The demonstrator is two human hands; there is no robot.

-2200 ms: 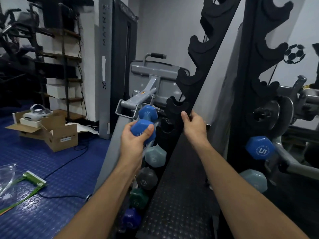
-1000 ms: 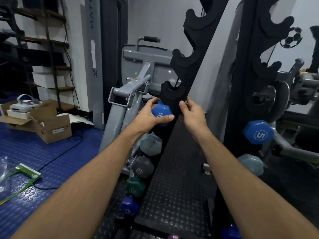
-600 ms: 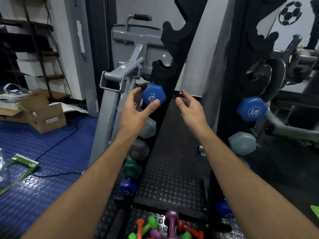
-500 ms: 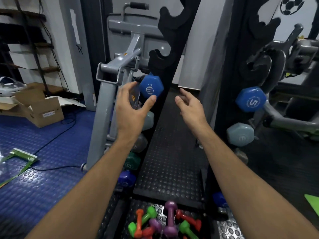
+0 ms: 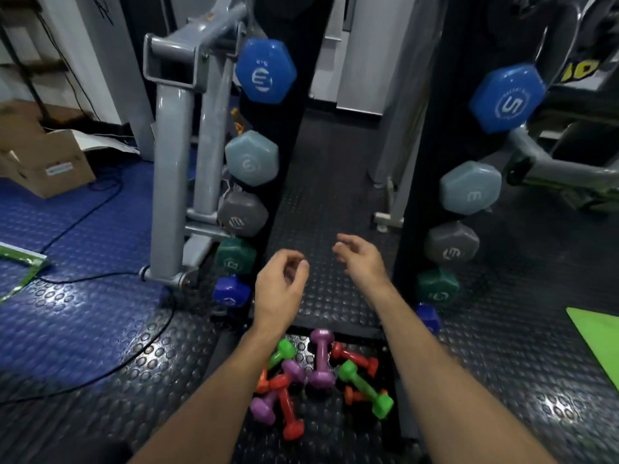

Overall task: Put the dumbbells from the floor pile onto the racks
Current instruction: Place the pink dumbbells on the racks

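Both hands, left [image 5: 280, 289] and right [image 5: 363, 262], are held loosely curled and empty above the studded floor strip [image 5: 321, 202] between the 2 racks [image 5: 423, 182]. The small dumbbell pile [image 5: 318, 376] is seen on the floor below the wrists, at the strip's near edge. A blue dumbbell [image 5: 265, 71] is seated topmost on the left rack.

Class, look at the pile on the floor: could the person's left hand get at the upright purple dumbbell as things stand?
Probably yes. The left hand holds nothing and hangs above the pile, and the purple dumbbell stands at the pile's far edge with nothing lying over it.
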